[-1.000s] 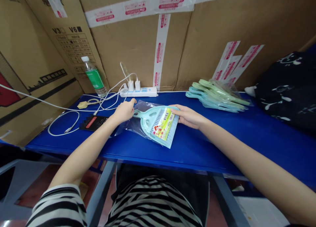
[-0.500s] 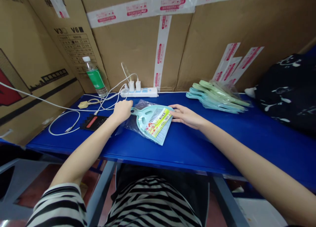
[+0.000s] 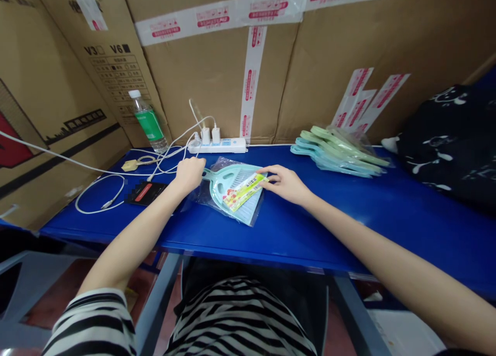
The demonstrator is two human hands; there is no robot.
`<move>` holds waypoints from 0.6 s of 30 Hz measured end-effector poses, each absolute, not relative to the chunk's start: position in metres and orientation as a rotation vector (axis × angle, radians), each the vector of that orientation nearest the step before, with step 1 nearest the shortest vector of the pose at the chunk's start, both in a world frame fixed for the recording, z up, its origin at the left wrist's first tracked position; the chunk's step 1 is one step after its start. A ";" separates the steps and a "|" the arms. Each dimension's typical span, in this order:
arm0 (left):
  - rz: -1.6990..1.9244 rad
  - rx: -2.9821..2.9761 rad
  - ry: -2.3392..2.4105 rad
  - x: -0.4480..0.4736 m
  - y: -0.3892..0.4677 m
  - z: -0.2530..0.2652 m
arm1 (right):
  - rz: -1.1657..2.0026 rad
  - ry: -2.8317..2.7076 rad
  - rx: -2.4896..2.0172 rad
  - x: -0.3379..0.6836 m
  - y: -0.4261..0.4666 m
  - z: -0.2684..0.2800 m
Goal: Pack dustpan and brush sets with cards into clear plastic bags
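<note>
A light blue dustpan (image 3: 217, 189) lies on the table, its handle toward the left, with a matching brush (image 3: 248, 211) nested in it. Clear plastic bag film (image 3: 203, 195) shows around and under the set. Across the brush runs a yellow-green printed label (image 3: 244, 191). My left hand (image 3: 189, 174) is closed in a fist at the handle's end; its fingertips are hidden, so whether film is also in the grip cannot be seen. My right hand (image 3: 284, 183) pinches the label's right end between thumb and fingers, near the dustpan's upper right edge.
Several bagged green and blue dustpans (image 3: 341, 152) are stacked at the right back. A white power strip (image 3: 219, 145) with cables, a water bottle (image 3: 149, 123) and a black device (image 3: 149, 192) are left of centre. Cardboard (image 3: 217, 77) walls the back; a dark patterned bag (image 3: 453, 144) stands far right.
My right hand has moved left, from the dustpan's right edge onto the label's end. The dustpan set has shifted slightly left, and the label looks more tilted. My left hand stays at the handle.
</note>
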State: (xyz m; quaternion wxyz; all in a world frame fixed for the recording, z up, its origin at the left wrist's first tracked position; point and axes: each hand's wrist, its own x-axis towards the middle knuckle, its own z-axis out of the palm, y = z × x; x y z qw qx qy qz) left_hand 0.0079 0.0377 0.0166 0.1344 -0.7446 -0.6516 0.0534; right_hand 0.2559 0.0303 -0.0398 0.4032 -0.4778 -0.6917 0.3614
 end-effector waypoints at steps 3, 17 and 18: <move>0.178 -2.160 -1.888 0.009 0.037 0.018 | 0.857 -1.717 -1.200 0.255 0.030 -0.042; 0.275 -2.133 -1.934 0.016 0.032 0.020 | 0.448 -1.956 -1.284 0.255 0.035 -0.048; 0.279 -2.132 -1.935 0.016 0.032 0.020 | 0.439 -1.962 -1.284 0.255 0.035 -0.048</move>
